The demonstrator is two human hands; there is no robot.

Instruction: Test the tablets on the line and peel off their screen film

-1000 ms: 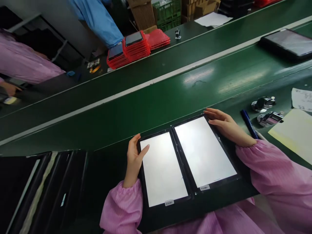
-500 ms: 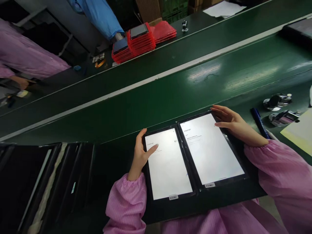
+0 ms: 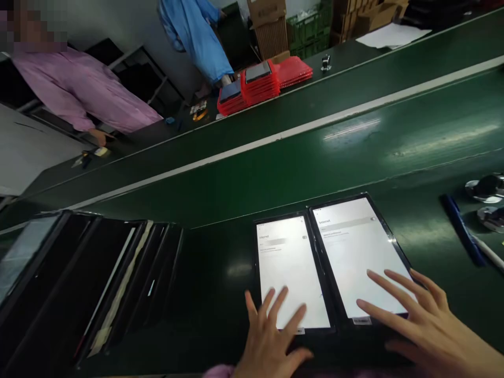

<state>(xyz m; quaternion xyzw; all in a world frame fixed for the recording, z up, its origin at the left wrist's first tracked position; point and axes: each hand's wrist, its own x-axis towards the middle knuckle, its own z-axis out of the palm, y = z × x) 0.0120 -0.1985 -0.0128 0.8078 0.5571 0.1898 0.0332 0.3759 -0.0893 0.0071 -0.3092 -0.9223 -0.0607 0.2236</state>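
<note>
Two tablets lie side by side on the dark green bench, both with lit white screens showing a settings page. My left hand is spread open over the near end of the left tablet. Over the near end of the right tablet hovers my right hand, its fingers stretched out and apart. Neither hand holds anything.
Several dark tablets stand leaning in a row at the left. A blue pen and shiny metal parts lie at the right. Beyond the green conveyor belt sit red trays and a person in pink.
Both hands have pulled back from the tablets' far corners to their near ends and opened flat. The screens went from blank white to a settings page. The view shifted up and left.
</note>
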